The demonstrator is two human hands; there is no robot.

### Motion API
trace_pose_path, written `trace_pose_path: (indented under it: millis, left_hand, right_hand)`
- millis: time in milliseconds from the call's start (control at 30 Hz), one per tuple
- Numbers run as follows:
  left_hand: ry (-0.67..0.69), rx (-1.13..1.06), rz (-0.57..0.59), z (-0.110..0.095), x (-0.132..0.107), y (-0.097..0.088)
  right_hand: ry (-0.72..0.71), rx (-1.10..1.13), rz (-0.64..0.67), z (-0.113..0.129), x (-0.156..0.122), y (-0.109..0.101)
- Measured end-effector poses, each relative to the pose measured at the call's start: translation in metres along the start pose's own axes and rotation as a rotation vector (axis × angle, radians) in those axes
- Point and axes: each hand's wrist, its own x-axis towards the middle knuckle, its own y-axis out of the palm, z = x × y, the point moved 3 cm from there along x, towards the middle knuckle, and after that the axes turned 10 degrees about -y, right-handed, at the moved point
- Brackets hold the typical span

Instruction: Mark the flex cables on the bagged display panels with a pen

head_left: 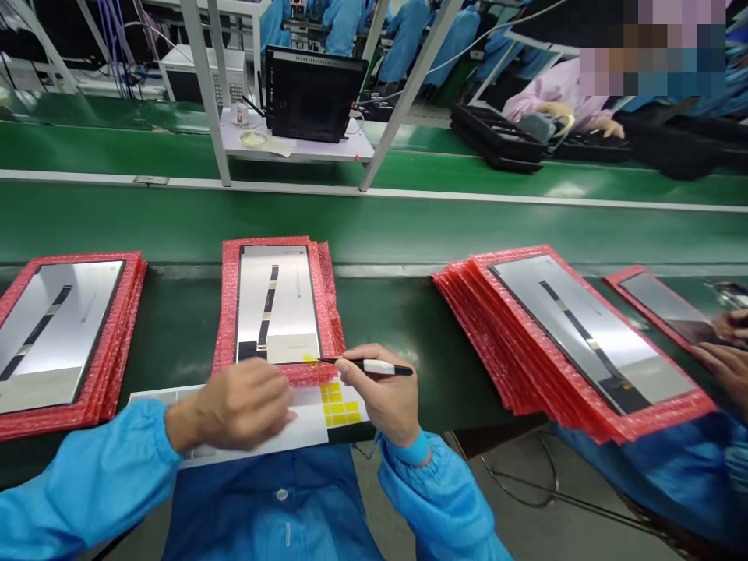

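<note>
Pinched in my right hand (379, 389) is a slim pair of tweezers (379, 367), black with a white middle. Their tip meets a small yellow sticker (309, 358) at the lower edge of a display panel (289, 312). The panel lies face up on red bubble wrap (229, 312), a dark flex strip (268, 304) running along it. My left hand (239, 405) is loosely curled just below the panel, over a white sheet (309, 425). Its fingertips are hidden, so what they hold, if anything, does not show. Yellow stickers (336, 405) sit in rows on the sheet's right part.
Panels on red wrap are stacked at left (99, 312) and, higher, at right (584, 335). Another person's hand (725, 362) works at the far right. Beyond the white rail (409, 192), a black monitor (315, 93) stands on a shelf between slanted posts.
</note>
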Motion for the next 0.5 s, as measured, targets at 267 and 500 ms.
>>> trace_pose_path:
  millis: [267,500]
  left_hand:
    - [-0.012,-0.016,-0.082,0.069,-0.040,-0.025]
    - [-0.036,-0.057,-0.162,0.068,-0.044,-0.020]
  right_hand:
    - [-0.001,0.045,0.090,0.012,0.015,0.055]
    - [0.063,0.033,0.159,0.013,0.021,0.077]
